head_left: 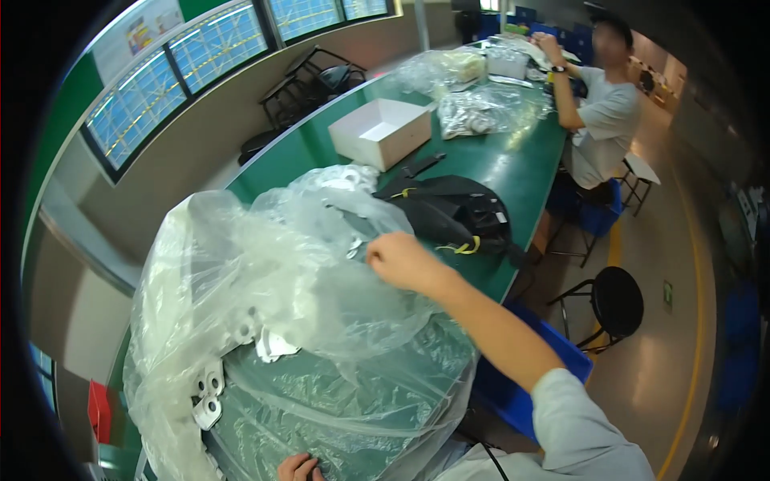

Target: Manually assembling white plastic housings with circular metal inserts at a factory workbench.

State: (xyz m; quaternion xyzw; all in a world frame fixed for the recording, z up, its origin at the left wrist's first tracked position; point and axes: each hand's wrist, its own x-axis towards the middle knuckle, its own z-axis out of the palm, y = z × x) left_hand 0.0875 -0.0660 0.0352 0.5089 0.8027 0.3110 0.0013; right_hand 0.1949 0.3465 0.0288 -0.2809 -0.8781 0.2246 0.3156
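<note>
A large clear plastic bag [265,264] lies spread over the near part of the green table. White and silvery flat parts with round holes [210,393] show at its left side. My right hand [399,261] reaches out over the bag's far side, its fingers closed like a fist. A small shiny piece [354,248] is just left of its fingers; what the fist holds is hidden. At the bottom edge my left hand [299,467] shows only curled fingers, closed at the bag's near plastic. Beyond my right hand is a black bag [449,210] with yellow ties.
A white open box [380,132] stands farther along the green table [513,172], near bagged parts [473,112]. A person [601,104] sits at the far right side. Right of the table are a blue crate [553,341] and a black stool [617,301].
</note>
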